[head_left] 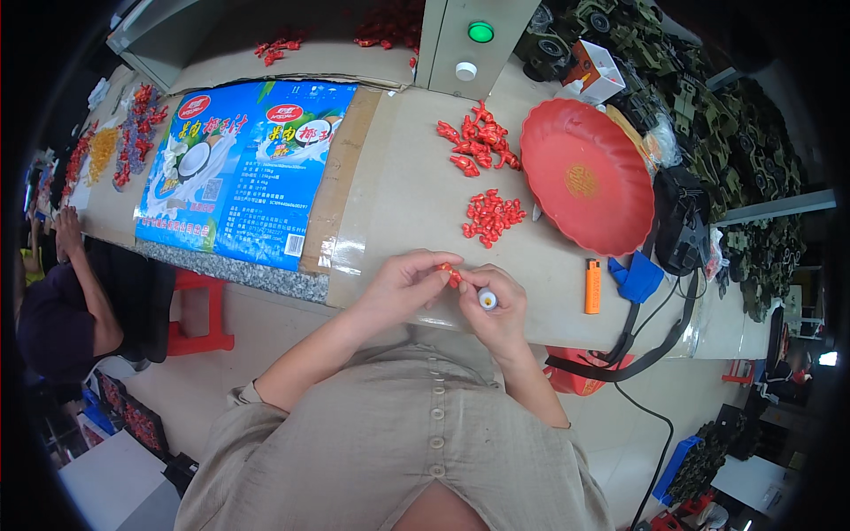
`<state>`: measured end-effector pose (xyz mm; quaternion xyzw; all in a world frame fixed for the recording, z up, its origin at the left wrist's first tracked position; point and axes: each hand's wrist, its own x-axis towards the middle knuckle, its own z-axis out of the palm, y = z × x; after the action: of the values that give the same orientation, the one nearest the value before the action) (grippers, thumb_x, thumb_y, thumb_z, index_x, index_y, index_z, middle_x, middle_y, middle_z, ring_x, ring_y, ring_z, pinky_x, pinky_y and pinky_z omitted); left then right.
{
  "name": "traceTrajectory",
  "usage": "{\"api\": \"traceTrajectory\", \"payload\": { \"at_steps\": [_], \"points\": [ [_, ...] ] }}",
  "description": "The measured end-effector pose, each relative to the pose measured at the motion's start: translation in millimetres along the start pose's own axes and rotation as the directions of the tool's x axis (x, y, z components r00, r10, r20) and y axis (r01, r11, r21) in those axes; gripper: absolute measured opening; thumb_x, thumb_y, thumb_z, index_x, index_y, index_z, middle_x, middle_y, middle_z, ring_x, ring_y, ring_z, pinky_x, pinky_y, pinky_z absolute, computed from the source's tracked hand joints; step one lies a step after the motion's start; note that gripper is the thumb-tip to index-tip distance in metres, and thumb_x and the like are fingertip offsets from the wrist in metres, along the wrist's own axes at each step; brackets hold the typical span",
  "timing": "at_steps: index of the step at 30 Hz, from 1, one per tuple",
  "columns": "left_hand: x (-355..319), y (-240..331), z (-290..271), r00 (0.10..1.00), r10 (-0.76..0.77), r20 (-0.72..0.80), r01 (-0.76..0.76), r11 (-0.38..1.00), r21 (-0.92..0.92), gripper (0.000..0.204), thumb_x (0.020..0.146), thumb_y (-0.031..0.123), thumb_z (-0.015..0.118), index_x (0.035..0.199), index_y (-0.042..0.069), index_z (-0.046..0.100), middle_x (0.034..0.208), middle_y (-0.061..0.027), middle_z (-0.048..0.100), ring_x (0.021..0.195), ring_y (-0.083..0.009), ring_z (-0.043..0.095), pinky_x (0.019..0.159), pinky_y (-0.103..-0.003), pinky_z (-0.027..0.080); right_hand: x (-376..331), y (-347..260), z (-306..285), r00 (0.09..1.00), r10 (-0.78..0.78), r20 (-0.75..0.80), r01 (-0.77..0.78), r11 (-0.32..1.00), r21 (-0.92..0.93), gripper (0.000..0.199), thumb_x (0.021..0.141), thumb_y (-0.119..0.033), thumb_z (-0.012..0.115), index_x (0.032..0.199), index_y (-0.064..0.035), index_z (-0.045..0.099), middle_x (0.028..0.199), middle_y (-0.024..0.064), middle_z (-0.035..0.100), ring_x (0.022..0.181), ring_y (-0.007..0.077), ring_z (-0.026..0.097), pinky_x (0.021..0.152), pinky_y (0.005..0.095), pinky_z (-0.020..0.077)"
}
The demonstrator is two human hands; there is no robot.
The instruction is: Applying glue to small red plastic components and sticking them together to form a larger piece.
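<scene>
Close to the table's front edge, my left hand (400, 285) pinches a small glossy red plastic piece (453, 277) between thumb and fingertips. My right hand (501, 320) meets it from the other side, its fingertips at the piece. Tucked in the right hand's curled fingers is a small white tube or bottle (487, 299), its yellowish end facing up. Just beyond the hands lies a heap of small red parts (493, 218). Farther back is a pile of larger red figure-like pieces (479, 140). An orange lighter (592, 287) lies right of my right hand.
A scalloped red plastic dish (558, 150) stands at the right, near a black bag (682, 217) with a strap over the edge. A flattened blue carton (243, 173) covers the left. Behind stands a metal housing (452, 57) with a green button. Another person (66, 310) sits far left.
</scene>
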<state>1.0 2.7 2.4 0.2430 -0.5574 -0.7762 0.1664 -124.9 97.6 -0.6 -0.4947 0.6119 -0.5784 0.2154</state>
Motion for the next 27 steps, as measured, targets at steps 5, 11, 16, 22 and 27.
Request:
{"api": "traceTrajectory", "payload": {
  "at_steps": [5, 11, 16, 22, 27],
  "points": [
    [-0.4, 2.4, 0.4, 1.000, -0.021, 0.019, 0.021, 1.000, 0.011, 0.025, 0.083, 0.004, 0.048, 0.107, 0.002, 0.053, 0.063, 0.0037, 0.049, 0.057, -0.0016, 0.043, 0.050, -0.017, 0.038, -0.5, -0.6, -0.1, 1.000, 0.024, 0.004, -0.024, 1.000, 0.013, 0.016, 0.066, 0.006, 0.058, 0.080, 0.0000, 0.058, 0.068, 0.0075, 0.056, 0.060, 0.0147, 0.053, 0.055, 0.0241, 0.0420],
    [0.1, 1.1, 4.2, 0.999, 0.042, -0.013, -0.042, 0.999, 0.006, 0.023, 0.082, 0.002, 0.049, 0.105, 0.002, 0.055, 0.070, 0.0030, 0.049, 0.057, -0.0012, 0.043, 0.051, -0.016, 0.038, 0.4, -2.0, 0.5, 1.000, -0.023, 0.005, 0.023, 1.000, -0.005, 0.016, 0.065, 0.007, 0.059, 0.079, 0.0001, 0.057, 0.068, 0.0076, 0.056, 0.059, 0.0151, 0.053, 0.054, 0.0246, 0.0422],
    [-0.6, 0.2, 5.8, 0.995, 0.089, -0.051, -0.087, 0.996, 0.027, 0.025, 0.077, -0.004, 0.047, 0.100, 0.001, 0.057, 0.079, 0.0020, 0.047, 0.061, -0.0011, 0.043, 0.052, -0.016, 0.037, 0.4, 0.8, 1.0, 0.997, -0.075, 0.018, 0.076, 0.996, -0.053, 0.018, 0.062, 0.007, 0.060, 0.078, 0.0004, 0.056, 0.068, 0.0087, 0.056, 0.060, 0.0177, 0.055, 0.054, 0.0259, 0.0437],
    [-0.7, 1.5, 7.6, 0.992, 0.112, -0.060, -0.111, 0.994, 0.009, 0.027, 0.075, -0.006, 0.046, 0.099, 0.000, 0.057, 0.080, 0.0021, 0.047, 0.062, -0.0010, 0.042, 0.054, -0.015, 0.035, -0.3, -0.1, 0.9, 0.997, -0.073, 0.018, 0.074, 0.995, -0.068, 0.019, 0.061, 0.007, 0.060, 0.078, 0.0004, 0.056, 0.069, 0.0092, 0.057, 0.061, 0.0192, 0.056, 0.056, 0.0270, 0.0448],
    [-0.6, -0.9, 2.6, 0.990, 0.137, -0.039, -0.135, 0.990, 0.035, 0.026, 0.077, -0.006, 0.047, 0.100, 0.001, 0.057, 0.081, 0.0007, 0.047, 0.063, -0.0027, 0.045, 0.055, -0.016, 0.037, -0.2, 3.0, 1.1, 0.994, -0.106, 0.012, 0.106, 0.992, -0.075, 0.018, 0.062, 0.007, 0.060, 0.078, 0.0002, 0.056, 0.069, 0.0093, 0.057, 0.061, 0.0196, 0.056, 0.055, 0.0272, 0.0448]
  ]
}}
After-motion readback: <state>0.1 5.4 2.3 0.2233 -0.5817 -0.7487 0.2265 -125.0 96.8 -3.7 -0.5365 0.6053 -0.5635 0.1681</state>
